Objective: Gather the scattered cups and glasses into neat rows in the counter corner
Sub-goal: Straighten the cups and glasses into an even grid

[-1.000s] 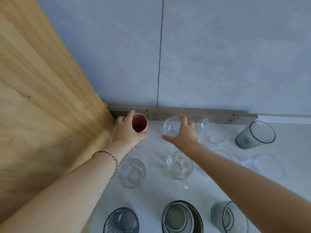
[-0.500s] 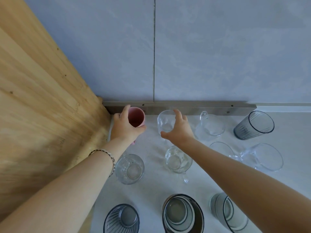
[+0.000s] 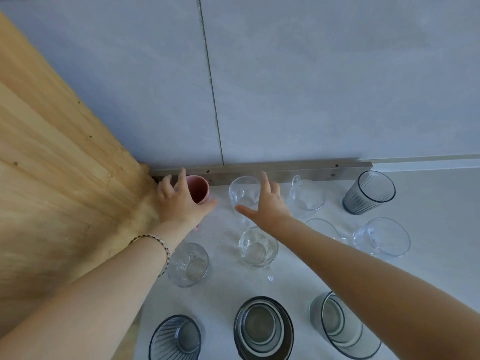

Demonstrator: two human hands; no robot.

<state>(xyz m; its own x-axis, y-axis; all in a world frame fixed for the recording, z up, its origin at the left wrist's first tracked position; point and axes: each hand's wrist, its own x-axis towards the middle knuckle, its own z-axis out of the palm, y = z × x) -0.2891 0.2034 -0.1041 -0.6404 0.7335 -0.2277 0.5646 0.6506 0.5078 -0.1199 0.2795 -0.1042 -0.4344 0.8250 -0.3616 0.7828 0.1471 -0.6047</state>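
Observation:
A pink cup (image 3: 199,187) stands in the counter corner against the metal rail, and my left hand (image 3: 179,203) holds it with the thumb across its front and the fingers on its left side. To its right stands a clear glass (image 3: 242,189); my right hand (image 3: 267,203) grips it between thumb and forefinger. A clear handled mug (image 3: 307,194) and a grey ribbed tumbler (image 3: 368,192) continue that back row. Closer to me are a clear textured glass (image 3: 188,263), a clear mug (image 3: 257,246) and a glass bowl (image 3: 383,236).
Along the near edge stand a dark ribbed glass (image 3: 175,339), a stack of dark bowls (image 3: 263,331) and a grey tumbler (image 3: 340,326). A wooden panel (image 3: 59,183) closes the left side and a grey tiled wall (image 3: 311,87) the back. The white counter (image 3: 436,203) runs on to the right.
Both hands have slid the pink cup and the clear glass back toward the metal rail. The other glasses have stayed where they were.

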